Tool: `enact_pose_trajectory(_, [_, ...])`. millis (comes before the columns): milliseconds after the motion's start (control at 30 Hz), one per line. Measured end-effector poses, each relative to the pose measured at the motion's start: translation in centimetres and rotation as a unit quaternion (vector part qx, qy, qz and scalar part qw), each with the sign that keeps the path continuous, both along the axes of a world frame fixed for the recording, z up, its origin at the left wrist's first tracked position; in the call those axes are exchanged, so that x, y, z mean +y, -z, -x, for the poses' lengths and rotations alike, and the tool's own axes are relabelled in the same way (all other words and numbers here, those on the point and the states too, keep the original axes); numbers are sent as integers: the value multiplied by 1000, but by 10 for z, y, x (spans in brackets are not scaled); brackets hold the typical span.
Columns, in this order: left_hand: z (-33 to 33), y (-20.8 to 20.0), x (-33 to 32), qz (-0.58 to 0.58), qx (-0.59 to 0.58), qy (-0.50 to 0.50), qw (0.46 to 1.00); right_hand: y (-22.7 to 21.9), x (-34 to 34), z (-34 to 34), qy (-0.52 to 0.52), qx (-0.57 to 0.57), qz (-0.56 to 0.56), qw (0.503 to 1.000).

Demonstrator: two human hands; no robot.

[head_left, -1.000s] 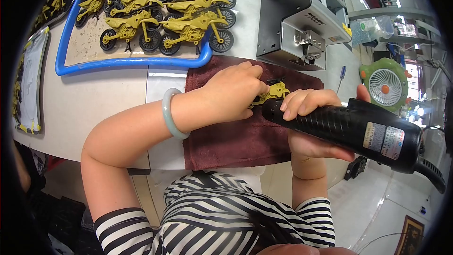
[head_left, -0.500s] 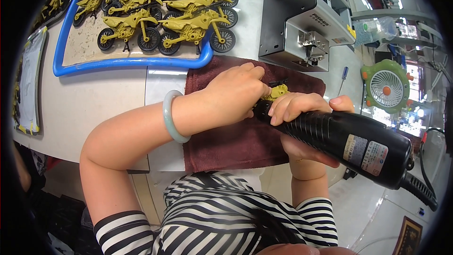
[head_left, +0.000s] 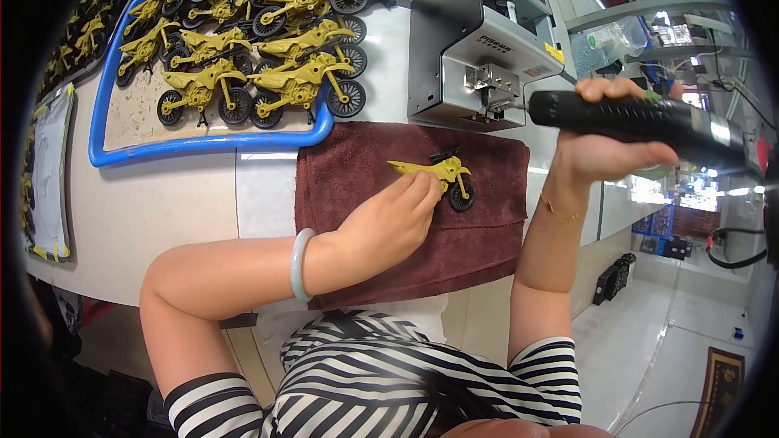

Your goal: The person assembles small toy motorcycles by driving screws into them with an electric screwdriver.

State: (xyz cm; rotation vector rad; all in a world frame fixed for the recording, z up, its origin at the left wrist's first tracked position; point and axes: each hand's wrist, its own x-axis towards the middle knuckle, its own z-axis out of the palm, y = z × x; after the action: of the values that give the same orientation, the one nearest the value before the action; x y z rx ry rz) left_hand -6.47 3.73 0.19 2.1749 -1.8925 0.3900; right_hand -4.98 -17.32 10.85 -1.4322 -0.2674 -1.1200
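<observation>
My left hand (head_left: 389, 223) is closed on the rear part of a yellow toy motorcycle (head_left: 449, 170), its fingers over the rear section. A black wheel (head_left: 462, 194) shows at the toy's front; whether a rear wheel is fitted is hidden by the hand. The toy rests on a dark red towel (head_left: 495, 219). Raised at the right, my right hand (head_left: 604, 154) wraps round a black electric screwdriver (head_left: 641, 118). Its thin bit points left, at the metal front of a screw feeder (head_left: 493, 91); whether the tip touches, I cannot tell.
A blue-rimmed tray (head_left: 211, 141) at the far left holds several finished-looking yellow toy motorcycles (head_left: 203, 85). More yellow toys lie in a dark container (head_left: 89, 36) beyond it. Clear plastic bags (head_left: 617, 40) lie behind the feeder. A cable trails from the screwdriver's rear at the right.
My right hand has lifted the screwdriver off the toy and carried it up and right to the feeder. My left hand has moved slightly down, keeping the toy on the towel. The view has shifted.
</observation>
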Motion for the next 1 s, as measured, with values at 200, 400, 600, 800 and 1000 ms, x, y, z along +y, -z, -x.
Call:
enact_pose_trajectory(200, [2,7,-1,-8,-11,12,1000,8,8,-11,78,111,60,989])
enact_pose_trajectory(400, [3,12,-2,-7,-16,7,1000,13,15,-3,-88,104,9,991])
enact_pose_trajectory(600, [4,16,-3,42,-23,8,999,33,76,16,-169,122,-36,977])
enact_pose_trajectory(800, [4,17,-3,42,6,13,999,41,86,16,-124,220,-6,968])
enact_pose_trajectory(1000, [3,13,-1,37,45,17,998,48,89,13,-131,266,19,955])
